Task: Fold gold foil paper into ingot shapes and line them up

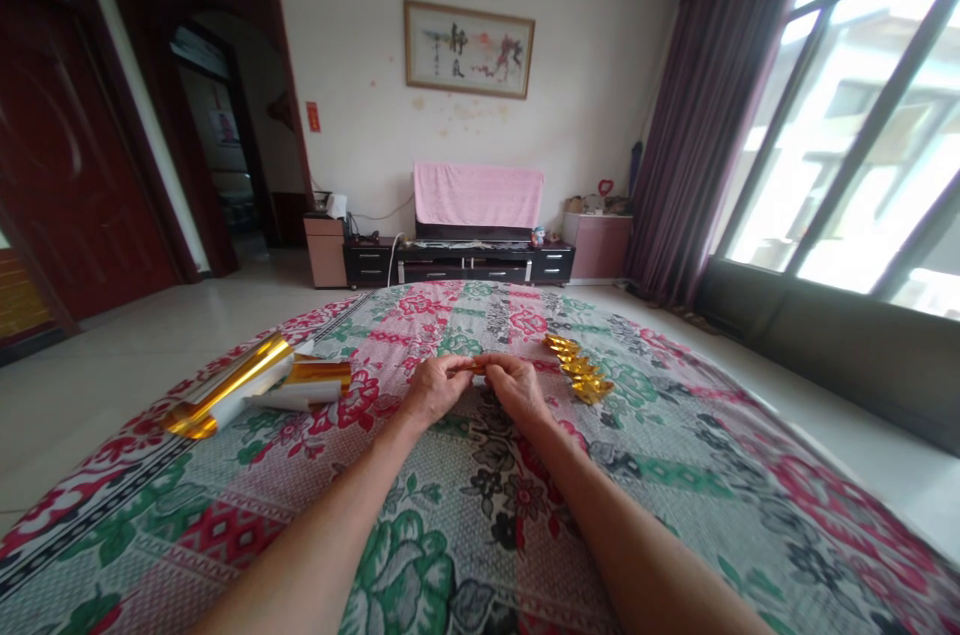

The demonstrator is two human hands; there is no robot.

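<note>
My left hand [437,387] and my right hand [516,385] meet over the flowered cloth [480,505]. Both pinch a small piece of gold foil paper [478,367] between their fingertips; only a sliver of it shows. A row of several folded gold paper pieces [579,368] lies just right of my right hand. To the left of my left hand lies a stack of gold foil sheets [247,385], partly curled, with white backs showing.
The cloth covers a large round surface whose edge curves off left and right. Beyond it stand a low dark TV cabinet [459,262] with a pink cover, a wooden door [67,175] at left, and a curtained window [862,115] at right.
</note>
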